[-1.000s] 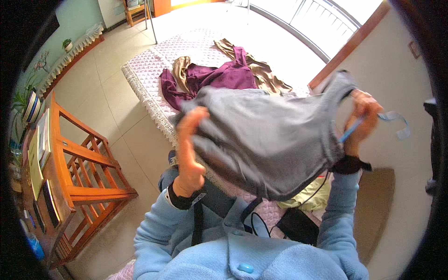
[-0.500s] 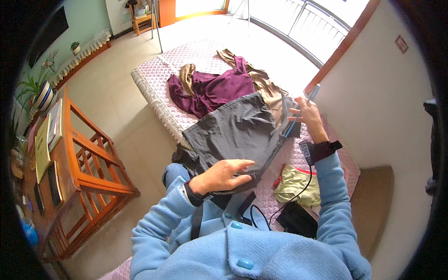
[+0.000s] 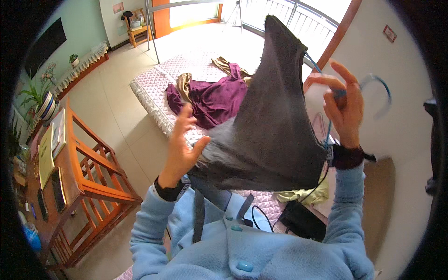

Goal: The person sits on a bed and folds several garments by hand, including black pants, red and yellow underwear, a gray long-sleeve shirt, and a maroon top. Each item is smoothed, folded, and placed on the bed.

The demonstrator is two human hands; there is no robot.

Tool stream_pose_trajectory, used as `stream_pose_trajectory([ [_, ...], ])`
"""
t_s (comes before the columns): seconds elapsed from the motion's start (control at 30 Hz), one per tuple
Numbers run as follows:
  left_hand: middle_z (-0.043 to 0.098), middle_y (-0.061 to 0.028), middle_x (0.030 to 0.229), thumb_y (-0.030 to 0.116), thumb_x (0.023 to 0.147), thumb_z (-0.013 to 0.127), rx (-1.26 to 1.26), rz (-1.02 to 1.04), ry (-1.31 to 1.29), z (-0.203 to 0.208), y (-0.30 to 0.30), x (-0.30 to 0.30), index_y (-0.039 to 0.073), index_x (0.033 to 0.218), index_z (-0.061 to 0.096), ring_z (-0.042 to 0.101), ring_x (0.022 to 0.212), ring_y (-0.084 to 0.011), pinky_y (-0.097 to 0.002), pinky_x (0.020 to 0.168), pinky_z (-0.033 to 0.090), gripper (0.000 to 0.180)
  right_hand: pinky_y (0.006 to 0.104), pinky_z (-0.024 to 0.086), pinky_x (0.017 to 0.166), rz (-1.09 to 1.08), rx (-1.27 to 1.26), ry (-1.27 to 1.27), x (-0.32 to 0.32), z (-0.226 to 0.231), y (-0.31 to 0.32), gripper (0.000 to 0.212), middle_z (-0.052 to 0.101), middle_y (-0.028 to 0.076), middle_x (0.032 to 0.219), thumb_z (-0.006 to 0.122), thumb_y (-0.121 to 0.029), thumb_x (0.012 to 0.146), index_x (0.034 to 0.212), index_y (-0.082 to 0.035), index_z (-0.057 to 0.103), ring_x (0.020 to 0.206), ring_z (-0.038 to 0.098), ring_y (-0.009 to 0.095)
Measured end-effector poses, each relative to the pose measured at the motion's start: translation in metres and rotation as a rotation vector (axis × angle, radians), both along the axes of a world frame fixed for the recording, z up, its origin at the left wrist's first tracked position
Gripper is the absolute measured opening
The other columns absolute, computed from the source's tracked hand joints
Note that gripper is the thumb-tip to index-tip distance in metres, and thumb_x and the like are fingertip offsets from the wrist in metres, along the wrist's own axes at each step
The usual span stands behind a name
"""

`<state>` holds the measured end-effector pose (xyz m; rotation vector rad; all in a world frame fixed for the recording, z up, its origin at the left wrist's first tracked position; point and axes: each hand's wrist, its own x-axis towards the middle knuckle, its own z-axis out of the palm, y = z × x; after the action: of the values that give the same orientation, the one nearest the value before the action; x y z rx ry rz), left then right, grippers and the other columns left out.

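A dark grey garment [image 3: 273,116] hangs in the air in front of me on a blue clothes hanger [image 3: 373,88]. My right hand [image 3: 343,105] is raised at the right and grips the hanger's neck. Fingers spread, my left hand [image 3: 182,144] touches the garment's lower left edge with its palm. Below the garment lies a pink quilted mattress [image 3: 154,88] carrying a purple garment [image 3: 214,100] and a tan one [image 3: 224,65].
A wooden bench-like table [image 3: 70,168] with books and dark flat objects stands on the left. A yellow-green cloth [image 3: 308,196] and a black pouch [image 3: 303,219] lie near my right elbow. A wall [image 3: 401,140] is close on the right. Potted plants [image 3: 42,100] line the far left.
The grey garment has swung up from lying low over the mattress to hanging high on the hanger. My right hand rose with it, and my left hand lifted off the cloth's top to its edge.
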<state>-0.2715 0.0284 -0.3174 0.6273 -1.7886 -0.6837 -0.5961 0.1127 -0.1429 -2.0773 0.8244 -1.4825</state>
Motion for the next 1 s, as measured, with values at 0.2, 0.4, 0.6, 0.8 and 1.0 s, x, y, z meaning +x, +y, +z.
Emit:
stream_pose_trajectory([
  [0.2, 0.013, -0.0196, 0.151, 0.04, 0.071, 0.077, -0.33, 0.285, 0.085, 0.055, 0.001, 0.024, 0.002, 0.146, 0.014, 0.024, 0.136, -0.0348, -0.0455, 0.109, 0.023, 0.104, 0.0174, 0.034, 0.04, -0.098, 0.109, -0.156, 0.021, -0.01, 0.008, 0.048, 0.064, 0.018, 0.103, 0.032, -0.039, 0.1, 0.129, -0.003, 0.046, 0.047, 0.043, 0.005],
  [0.4, 0.017, -0.0209, 0.15, 0.051, 0.068, 0.076, -0.482, 0.299, -0.309, 0.07, 0.008, 0.02, 0.001, 0.145, 0.02, 0.018, 0.139, -0.0363, -0.0465, 0.112, 0.016, 0.107, 0.0192, 0.027, 0.046, -0.389, 0.184, 0.113, 0.025, -0.035, 0.004, 0.047, 0.046, -0.002, 0.059, 0.034, -0.04, 0.101, 0.08, -0.004, 0.057, 0.051, 0.037, 0.003],
  [0.6, 0.056, -0.0105, 0.073, 0.02, 0.077, 0.069, -0.379, 0.042, -0.557, 0.061, 0.039, 0.001, 0.004, 0.088, 0.052, 0.059, 0.067, -0.0301, -0.0385, 0.059, 0.048, 0.026, 0.021, 0.03, 0.046, -0.348, -0.029, 0.219, 0.034, -0.013, -0.009, 0.03, 0.045, -0.001, 0.062, 0.041, -0.023, 0.1, 0.081, -0.005, 0.056, 0.051, 0.042, 0.007],
  [0.8, 0.055, -0.0212, 0.075, 0.011, 0.088, 0.057, 0.031, -0.188, -0.349, 0.021, 0.055, -0.045, 0.0, 0.094, 0.052, 0.057, 0.071, -0.0396, -0.0399, 0.061, 0.046, 0.013, 0.0383, 0.045, 0.055, -0.232, -0.002, 0.93, 0.103, -0.092, -0.022, 0.021, 0.06, 0.014, 0.079, 0.058, -0.02, 0.086, 0.097, -0.002, 0.057, 0.07, 0.062, 0.03],
  [1.0, 0.055, -0.0239, 0.078, 0.007, 0.09, 0.052, 0.292, -0.231, -0.196, -0.013, 0.05, -0.027, -0.002, 0.095, 0.053, 0.055, 0.073, -0.0403, -0.0373, 0.064, 0.045, 0.011, 0.0446, 0.034, 0.096, -0.44, -0.355, 0.905, 0.048, -0.136, -0.046, 0.017, 0.059, 0.008, 0.107, 0.06, -0.014, 0.08, 0.097, -0.009, 0.058, 0.108, 0.051, 0.025],
])
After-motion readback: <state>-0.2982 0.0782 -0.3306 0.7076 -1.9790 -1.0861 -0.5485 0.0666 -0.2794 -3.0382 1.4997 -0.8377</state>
